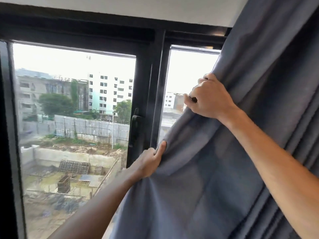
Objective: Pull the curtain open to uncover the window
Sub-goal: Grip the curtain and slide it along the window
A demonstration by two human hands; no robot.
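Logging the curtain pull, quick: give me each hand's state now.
Left hand: closed, gripping the curtain edge.
Right hand: closed, gripping the curtain edge higher up.

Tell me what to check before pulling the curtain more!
1. Left hand gripping the curtain edge: ok.
2. Right hand gripping the edge higher up: ok.
3. Left pane uncovered: ok.
4. Right pane fully uncovered: not ok, cloth covers part of it.
5. Window handle apart from the cloth: ok.
6. Curtain rail free to slide: cannot tell, out of view.
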